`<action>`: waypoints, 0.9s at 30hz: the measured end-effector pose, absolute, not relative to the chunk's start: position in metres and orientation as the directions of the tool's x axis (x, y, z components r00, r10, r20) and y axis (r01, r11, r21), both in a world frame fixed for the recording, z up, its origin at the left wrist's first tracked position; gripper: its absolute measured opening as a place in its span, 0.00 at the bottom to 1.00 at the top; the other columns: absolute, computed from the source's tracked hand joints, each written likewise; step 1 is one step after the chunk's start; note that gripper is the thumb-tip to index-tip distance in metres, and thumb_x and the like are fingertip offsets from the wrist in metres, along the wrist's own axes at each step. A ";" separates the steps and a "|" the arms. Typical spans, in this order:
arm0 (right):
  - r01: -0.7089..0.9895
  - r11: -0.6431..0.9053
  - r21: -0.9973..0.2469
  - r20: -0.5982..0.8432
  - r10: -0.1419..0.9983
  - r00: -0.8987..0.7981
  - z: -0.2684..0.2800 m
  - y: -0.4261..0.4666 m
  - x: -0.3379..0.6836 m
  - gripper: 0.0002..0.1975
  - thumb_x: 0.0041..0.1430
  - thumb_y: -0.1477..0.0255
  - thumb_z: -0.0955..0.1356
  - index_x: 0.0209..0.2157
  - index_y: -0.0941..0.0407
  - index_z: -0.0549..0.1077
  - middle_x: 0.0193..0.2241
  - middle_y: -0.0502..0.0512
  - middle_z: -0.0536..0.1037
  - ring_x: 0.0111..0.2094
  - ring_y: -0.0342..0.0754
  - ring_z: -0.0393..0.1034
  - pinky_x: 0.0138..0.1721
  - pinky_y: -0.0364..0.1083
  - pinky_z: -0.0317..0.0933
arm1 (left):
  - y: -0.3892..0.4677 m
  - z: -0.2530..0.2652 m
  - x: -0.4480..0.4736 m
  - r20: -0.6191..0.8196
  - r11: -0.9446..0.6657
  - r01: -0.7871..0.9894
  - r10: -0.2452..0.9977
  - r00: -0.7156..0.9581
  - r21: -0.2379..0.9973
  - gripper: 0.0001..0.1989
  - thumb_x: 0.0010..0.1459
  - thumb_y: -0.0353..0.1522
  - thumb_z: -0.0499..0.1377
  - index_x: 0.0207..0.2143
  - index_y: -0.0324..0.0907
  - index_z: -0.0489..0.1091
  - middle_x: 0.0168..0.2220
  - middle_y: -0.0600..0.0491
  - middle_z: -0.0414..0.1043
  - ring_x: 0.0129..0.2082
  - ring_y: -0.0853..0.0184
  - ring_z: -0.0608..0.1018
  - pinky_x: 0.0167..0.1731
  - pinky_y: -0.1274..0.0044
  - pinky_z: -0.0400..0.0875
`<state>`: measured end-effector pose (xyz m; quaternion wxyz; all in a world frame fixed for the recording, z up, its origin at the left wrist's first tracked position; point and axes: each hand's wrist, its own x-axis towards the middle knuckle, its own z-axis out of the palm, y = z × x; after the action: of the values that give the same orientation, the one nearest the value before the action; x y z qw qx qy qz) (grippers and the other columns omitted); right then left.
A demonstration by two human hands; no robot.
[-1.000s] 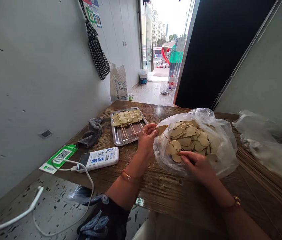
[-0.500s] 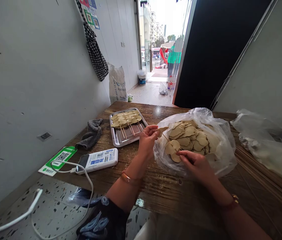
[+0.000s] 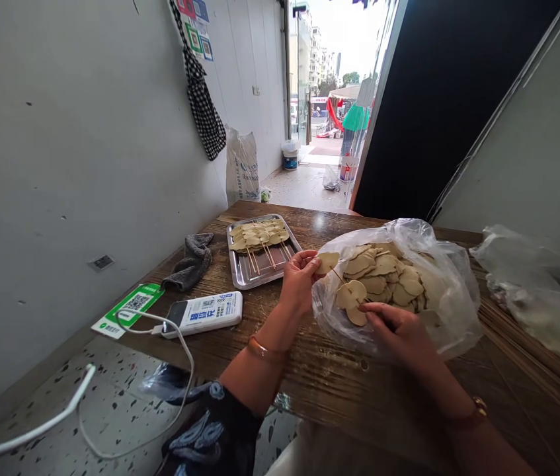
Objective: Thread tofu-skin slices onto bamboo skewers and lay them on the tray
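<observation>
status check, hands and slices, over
Left hand pinching a slice on the skewer. Right hand on slices in the bag. Tray nearby, nothing blocking.

Left hand [image 3: 301, 281] raised, fingers pinched; right hand [image 3: 399, 330] lower, fingertips closed, both forearms extended forward.

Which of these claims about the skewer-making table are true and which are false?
1. The left hand holds a pale slice at the open plastic bag. True.
2. The metal tray holds no skewers. False: finished skewers lie across its far end.
3. The right hand rests on slices that sit on a thin stick at the bag's near side. True.
4. The grey cloth lies inside the tray. False: it lies on the wooden table, left of the tray.
5. A white cable runs to the device beside the green card. True.
</observation>
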<state>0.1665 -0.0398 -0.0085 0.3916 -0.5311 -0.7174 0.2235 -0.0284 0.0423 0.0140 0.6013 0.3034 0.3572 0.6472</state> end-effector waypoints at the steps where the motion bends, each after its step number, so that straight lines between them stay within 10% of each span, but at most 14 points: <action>1: 0.581 0.338 -0.741 0.324 0.937 -0.131 -0.009 -0.040 0.167 0.14 0.59 0.64 0.64 0.37 0.55 0.80 0.34 0.55 0.83 0.33 0.51 0.77 0.37 0.47 0.70 | 0.042 0.014 -0.029 -0.037 -0.018 -0.568 0.996 -0.086 0.823 0.19 0.37 0.33 0.70 0.33 0.39 0.68 0.27 0.56 0.70 0.25 0.73 0.72 0.27 0.78 0.68; 27: 0.580 0.313 -0.752 0.299 0.946 -0.124 -0.010 -0.038 0.168 0.14 0.59 0.65 0.64 0.38 0.56 0.79 0.36 0.56 0.83 0.37 0.52 0.77 0.39 0.47 0.69 | 0.041 0.008 -0.022 0.196 -0.221 -0.299 0.974 -0.113 0.928 0.16 0.44 0.32 0.66 0.37 0.38 0.69 0.30 0.56 0.67 0.25 0.76 0.69 0.24 0.82 0.65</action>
<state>0.1685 -0.0380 -0.0104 0.3881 -0.5363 -0.7113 0.2363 -0.0220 0.0413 0.0084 0.4956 0.4449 0.3793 0.6423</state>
